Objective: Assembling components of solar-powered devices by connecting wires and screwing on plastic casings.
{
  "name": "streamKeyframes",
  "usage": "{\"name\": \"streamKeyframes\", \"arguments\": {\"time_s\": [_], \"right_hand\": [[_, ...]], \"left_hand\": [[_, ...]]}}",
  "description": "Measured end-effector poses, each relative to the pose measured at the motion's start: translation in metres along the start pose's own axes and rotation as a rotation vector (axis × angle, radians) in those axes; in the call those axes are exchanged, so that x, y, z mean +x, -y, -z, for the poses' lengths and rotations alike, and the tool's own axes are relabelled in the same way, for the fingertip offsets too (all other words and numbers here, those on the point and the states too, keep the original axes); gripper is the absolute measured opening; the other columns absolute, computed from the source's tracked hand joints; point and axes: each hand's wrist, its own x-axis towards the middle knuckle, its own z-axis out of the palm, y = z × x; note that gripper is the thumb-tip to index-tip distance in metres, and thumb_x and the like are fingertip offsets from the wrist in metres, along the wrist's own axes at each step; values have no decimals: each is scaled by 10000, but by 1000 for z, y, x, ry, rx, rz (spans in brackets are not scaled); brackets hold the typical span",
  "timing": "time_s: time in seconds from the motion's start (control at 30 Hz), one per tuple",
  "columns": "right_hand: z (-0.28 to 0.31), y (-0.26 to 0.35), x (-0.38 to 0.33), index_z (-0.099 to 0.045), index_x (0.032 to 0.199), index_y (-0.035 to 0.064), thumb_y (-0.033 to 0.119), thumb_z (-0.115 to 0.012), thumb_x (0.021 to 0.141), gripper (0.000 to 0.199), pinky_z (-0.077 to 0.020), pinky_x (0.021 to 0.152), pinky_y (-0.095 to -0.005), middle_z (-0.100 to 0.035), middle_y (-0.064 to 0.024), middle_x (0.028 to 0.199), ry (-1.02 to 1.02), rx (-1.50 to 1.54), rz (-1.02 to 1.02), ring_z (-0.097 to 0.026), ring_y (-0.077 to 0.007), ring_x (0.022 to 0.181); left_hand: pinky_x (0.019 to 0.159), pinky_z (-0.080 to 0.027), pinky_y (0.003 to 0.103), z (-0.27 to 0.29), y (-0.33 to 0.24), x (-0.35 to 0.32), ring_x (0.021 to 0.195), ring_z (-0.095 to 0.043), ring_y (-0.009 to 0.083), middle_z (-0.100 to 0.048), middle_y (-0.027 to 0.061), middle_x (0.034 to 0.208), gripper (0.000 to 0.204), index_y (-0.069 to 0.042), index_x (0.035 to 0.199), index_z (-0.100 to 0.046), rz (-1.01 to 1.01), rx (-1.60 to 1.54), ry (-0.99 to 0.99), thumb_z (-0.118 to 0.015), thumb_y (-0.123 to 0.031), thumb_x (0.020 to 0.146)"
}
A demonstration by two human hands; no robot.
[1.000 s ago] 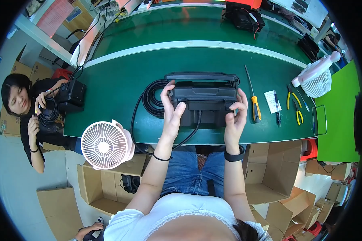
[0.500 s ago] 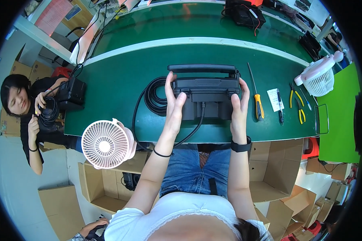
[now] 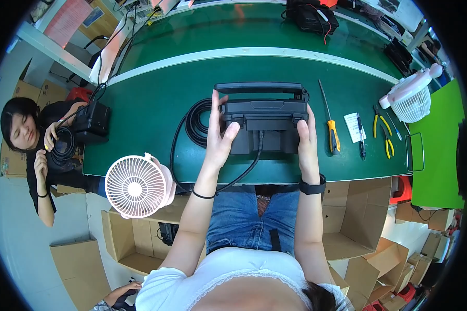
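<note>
A black plastic case (image 3: 267,110) with a raised carrying handle rests on the green table in front of me. My left hand (image 3: 219,142) is at its left side, thumb on the front left latch and fingers stretched up beside the handle. At the right side, my right hand (image 3: 307,147) has its thumb by the other latch; its fingers run along the case wall and are partly hidden. From the front of the case a black cable (image 3: 255,163) drops toward the table edge and loops left to a coiled ribbed black hose (image 3: 196,124).
Right of the case lie a screwdriver (image 3: 333,137), a paper slip (image 3: 354,128), a pen (image 3: 362,144) and yellow-handled pliers (image 3: 388,147). A pink fan (image 3: 135,189) stands at the front left edge. A co-worker (image 3: 49,140) handles a cable at the left. Open cardboard boxes (image 3: 366,217) sit below.
My left hand has shifted slightly left, its fingers spreading away from the case side. The right thumb and fingers have moved a little; the case stays nearly in place.
</note>
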Motion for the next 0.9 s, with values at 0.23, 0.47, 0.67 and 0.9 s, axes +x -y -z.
{"name": "streamKeyframes", "arguments": {"time_s": [0.23, 0.47, 0.67, 0.9], "right_hand": [[4, -5, -3, -284, 1556, 47, 318, -606, 977, 716, -415, 1055, -337, -535, -141, 1380, 59, 41, 53, -540, -205, 1216], [3, -2, -4, -279, 1556, 40, 217, -612, 973, 694, -409, 1065, -324, -522, -127, 1397, 75, 119, 32, -534, -191, 1225], [2, -3, -4, -280, 1556, 42, 241, -613, 973, 700, -403, 1078, -331, -516, -129, 1403, 68, 129, 14, -523, -197, 1247], [0, 2, -1, -286, 1554, 46, 240, -594, 991, 670, -401, 1081, -329, -517, -130, 1401, 59, 116, -4, -518, -201, 1258]], "left_hand": [[1116, -379, 390, 4, 0, -5, 1340, -482, 289, -400, 200, 1513, 928, 32, 1558, -225, -36, -93, -5, -750, -236, 841], [1126, -371, 384, 5, 4, -6, 1349, -476, 274, -351, 191, 1562, 906, 37, 1557, -219, -61, -130, 2, -741, -184, 850], [1150, -337, 384, 2, 14, -10, 1406, -412, 279, -279, 182, 1604, 850, 36, 1561, -194, -105, -118, -9, -693, -106, 888], [1159, -326, 386, 1, 11, -11, 1449, -348, 285, -242, 162, 1623, 805, -7, 1575, -189, -53, -98, -16, -656, -60, 921]]}}
